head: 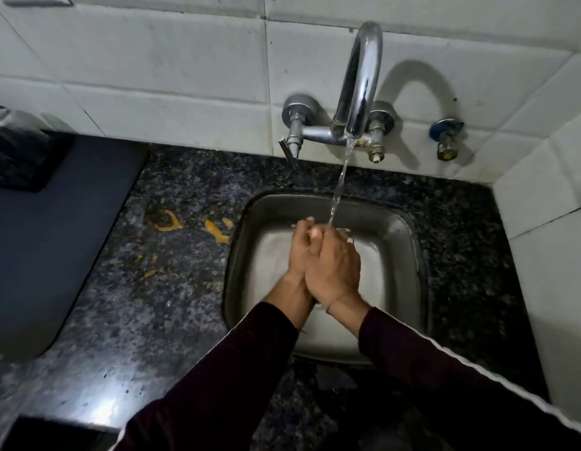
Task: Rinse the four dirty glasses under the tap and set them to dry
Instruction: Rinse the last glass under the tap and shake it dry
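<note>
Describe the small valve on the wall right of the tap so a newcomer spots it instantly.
Start at the steel sink set in the dark granite counter, then look up to the chrome tap on the white tiled wall. The valve sits alone to its right. Unlike the tap's plain metal fittings, it has a blue collar.

Two forearms in long sleeves [237,379] of dark maroon, velvety-looking fabric, ending just short of the wrists. Along the outer seam of the right sleeve [477,379], a thin white stripe; a similar pale line at the lower edge of the left. Round the right wrist, a thin thread-like band [335,301]; both hands bare and wet.
</note>
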